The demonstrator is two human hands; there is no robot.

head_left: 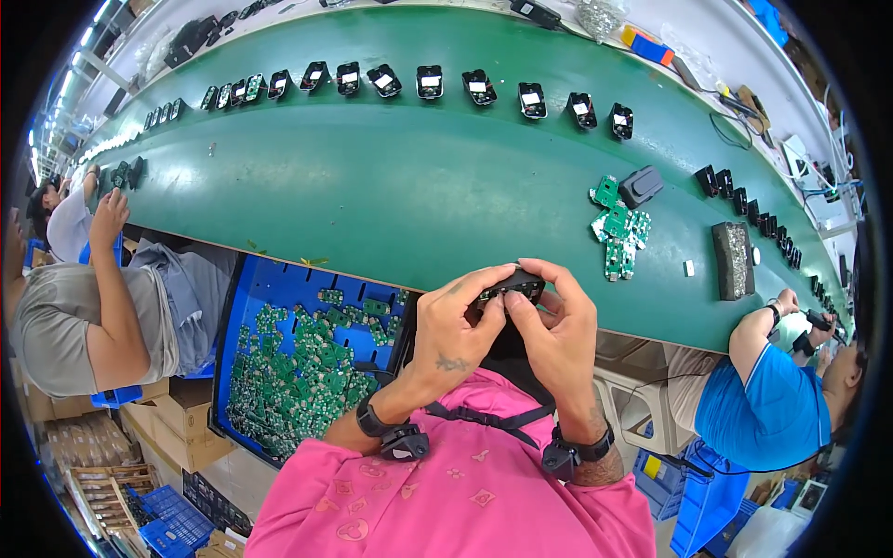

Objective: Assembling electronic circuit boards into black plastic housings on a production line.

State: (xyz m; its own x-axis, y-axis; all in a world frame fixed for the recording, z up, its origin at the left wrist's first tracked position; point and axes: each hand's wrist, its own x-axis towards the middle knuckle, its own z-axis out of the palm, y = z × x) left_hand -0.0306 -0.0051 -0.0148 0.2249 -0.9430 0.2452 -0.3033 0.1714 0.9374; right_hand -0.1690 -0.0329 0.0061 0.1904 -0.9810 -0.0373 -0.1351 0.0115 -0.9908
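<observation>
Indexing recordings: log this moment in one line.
left hand: holding black case; right hand: same; green boards: blue bin and table

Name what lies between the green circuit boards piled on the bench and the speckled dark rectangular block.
In the head view, a small white rectangular piece lies there.

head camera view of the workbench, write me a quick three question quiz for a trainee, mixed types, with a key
1. What do the left hand and right hand hold together?
A) a yellow cup
B) a small black plastic housing
C) a white cable

2. True or false: the rectangular blue plastic bin is to the person's right.

3. Fill in: on the flat green tabletop, a dark grey plastic housing lies next to a pile of ____.

Key: 1. B; 2. False, it is to the left; 3. green circuit boards.
</observation>
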